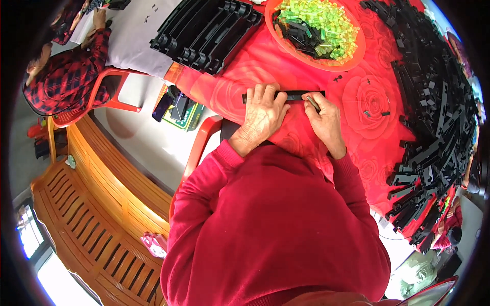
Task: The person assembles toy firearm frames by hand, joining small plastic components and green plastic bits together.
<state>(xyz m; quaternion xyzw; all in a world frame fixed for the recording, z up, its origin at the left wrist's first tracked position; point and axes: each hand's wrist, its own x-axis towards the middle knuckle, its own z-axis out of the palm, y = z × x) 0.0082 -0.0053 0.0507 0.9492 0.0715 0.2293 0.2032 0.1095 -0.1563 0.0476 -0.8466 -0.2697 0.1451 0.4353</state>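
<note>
A long, narrow black plastic strip (294, 95) lies crosswise on the red rose-patterned tablecloth (286, 122) in front of me. My left hand (262, 115) is laid over its left part, fingers curled onto it and holding it against the cloth. Near the strip's right end, my right hand (326, 122) pinches a slim, dark, pen-like tool (313, 104). The tool's tip is hidden by the fingers, so I cannot tell if it touches the strip. Small black bits (386, 113) lie on the cloth to the right.
A red bowl (359, 60) beyond my hands holds yellow-green translucent pieces (326, 23) and black pieces (301, 38). Black slotted racks (206, 35) stand far left. A large heap of black strips (431, 102) covers the right side. Another person (71, 84) sits at the left, near a wooden bench (97, 209).
</note>
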